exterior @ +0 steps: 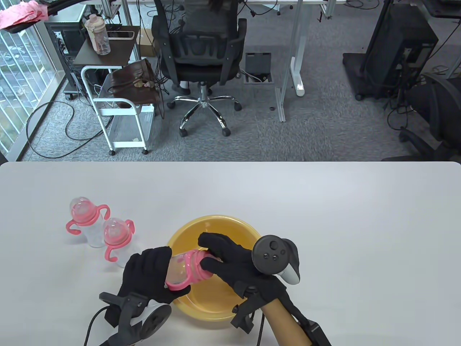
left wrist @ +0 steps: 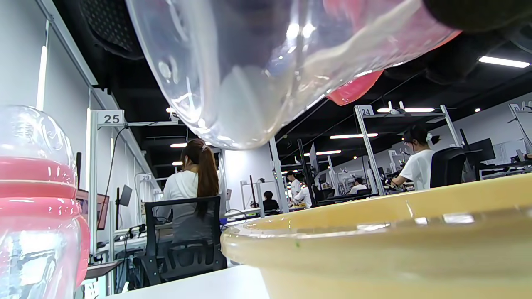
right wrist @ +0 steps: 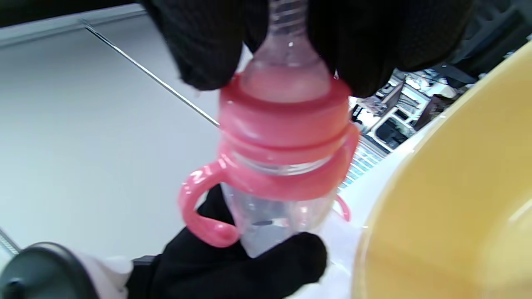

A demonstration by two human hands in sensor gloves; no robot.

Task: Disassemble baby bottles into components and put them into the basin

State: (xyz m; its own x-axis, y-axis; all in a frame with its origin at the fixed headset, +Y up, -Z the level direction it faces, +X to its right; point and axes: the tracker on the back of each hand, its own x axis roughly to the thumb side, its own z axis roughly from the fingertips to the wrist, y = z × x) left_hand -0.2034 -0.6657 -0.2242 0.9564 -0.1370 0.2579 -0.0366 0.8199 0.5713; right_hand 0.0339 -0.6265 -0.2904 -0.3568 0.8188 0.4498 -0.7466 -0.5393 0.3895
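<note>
A clear baby bottle with a pink collar and handles lies sideways over the near-left rim of the yellow basin. My left hand grips its clear body. My right hand wraps the pink collar and teat end; the teat tip shows between my fingers. In the right wrist view my left hand holds the bottle base. Two more capped bottles stand upright left of the basin; one bottle looms in the left wrist view.
The yellow basin rim fills the lower right of the left wrist view. Beyond the table's far edge are an office chair and a white cart. White tabletop stretches to the right of the basin.
</note>
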